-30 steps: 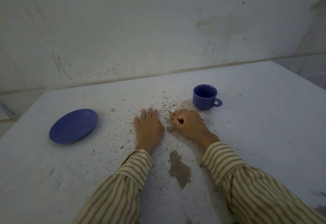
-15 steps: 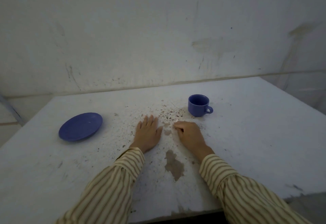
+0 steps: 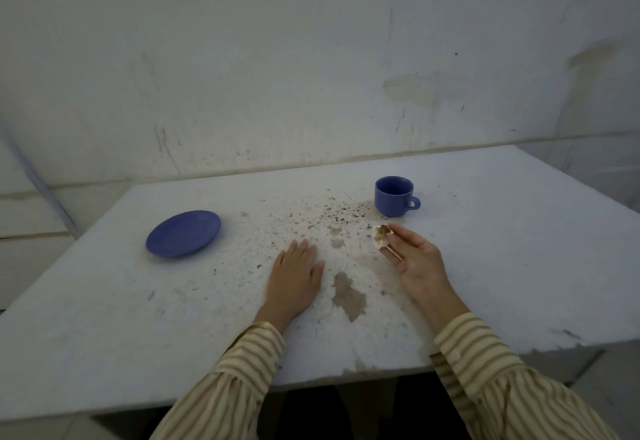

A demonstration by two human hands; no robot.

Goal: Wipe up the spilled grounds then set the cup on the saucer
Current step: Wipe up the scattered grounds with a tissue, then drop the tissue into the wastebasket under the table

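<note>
A blue cup (image 3: 394,196) stands upright on the white table (image 3: 502,259), handle to the right. A blue saucer (image 3: 183,233) lies apart at the left. Brown grounds (image 3: 325,213) are scattered between them, thickest left of the cup. My left hand (image 3: 296,275) rests flat on the table, fingers apart. My right hand (image 3: 414,259) is turned palm up just in front of the cup, pinching a small crumpled white tissue (image 3: 381,234) stained brown.
A brown patch (image 3: 348,292) marks the table surface between my hands. A stained white wall (image 3: 311,76) rises right behind the table. The table's front edge (image 3: 346,375) is chipped and rough.
My right hand has lifted off the table and turned palm up, showing the stained tissue. The camera has pulled back. My left hand stays flat.
</note>
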